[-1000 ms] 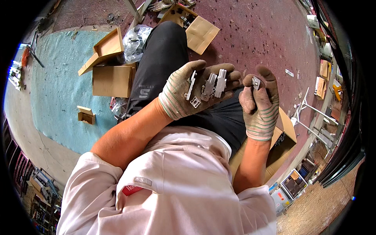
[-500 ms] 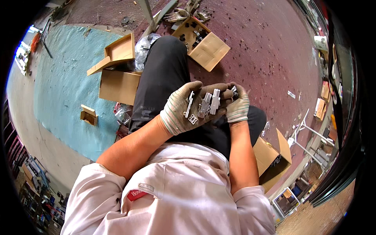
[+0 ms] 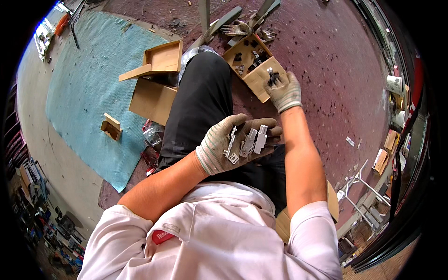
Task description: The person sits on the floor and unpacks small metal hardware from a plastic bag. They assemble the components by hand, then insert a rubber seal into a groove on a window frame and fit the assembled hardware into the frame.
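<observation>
My left hand (image 3: 218, 145), in a grey knitted work glove with a dark palm, lies palm up over my lap, cradling several small grey fittings. Among them are a ribbed block (image 3: 260, 140), a flatter piece (image 3: 248, 143), a thin strip (image 3: 231, 141) and a little piece with square holes (image 3: 233, 157). Farther out, my gloved right hand (image 3: 286, 92) pinches a small black part (image 3: 272, 77) with a shiny tip. It is above the flap of an open cardboard box (image 3: 259, 83), which holds several similar black pieces (image 3: 257, 58).
Beyond the box lie spare gloves (image 3: 237, 29) and grey metal legs. Open cartons (image 3: 153, 99) and a small box (image 3: 111, 127) stand at left, by a blue mat (image 3: 88, 88). Another carton (image 3: 332, 203) is beside my right elbow. Dark bits litter the reddish floor.
My right hand has left my left hand's side and reached forward to the box, carrying the black part. The left hand still cradles the grey fittings. The view has shifted slightly.
</observation>
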Available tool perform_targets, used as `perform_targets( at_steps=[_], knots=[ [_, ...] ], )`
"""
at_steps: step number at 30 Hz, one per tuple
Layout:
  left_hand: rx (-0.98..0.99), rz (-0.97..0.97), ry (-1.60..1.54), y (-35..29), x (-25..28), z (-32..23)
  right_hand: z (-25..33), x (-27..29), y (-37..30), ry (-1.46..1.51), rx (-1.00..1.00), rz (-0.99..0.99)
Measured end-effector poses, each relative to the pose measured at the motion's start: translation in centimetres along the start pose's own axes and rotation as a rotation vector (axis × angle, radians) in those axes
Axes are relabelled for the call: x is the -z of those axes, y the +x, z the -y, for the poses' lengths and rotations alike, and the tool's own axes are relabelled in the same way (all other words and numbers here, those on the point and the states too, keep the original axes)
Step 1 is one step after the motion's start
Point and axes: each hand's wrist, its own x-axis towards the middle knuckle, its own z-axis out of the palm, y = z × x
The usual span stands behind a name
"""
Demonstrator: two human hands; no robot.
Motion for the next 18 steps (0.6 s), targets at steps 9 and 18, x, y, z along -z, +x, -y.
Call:
perform_targets(
  at_steps=[9, 18],
  knots=[
    [0.025, 0.069, 0.002, 0.2, 0.6, -0.2, -0.2, 2.1, -0.6, -0.179, 0.065, -0.094],
    [0.042, 0.015, 0.038, 0.8, 0.6, 0.5, -5.7, 15.2, -9.2, -0.348, -0.128, -0.083]
  ],
)
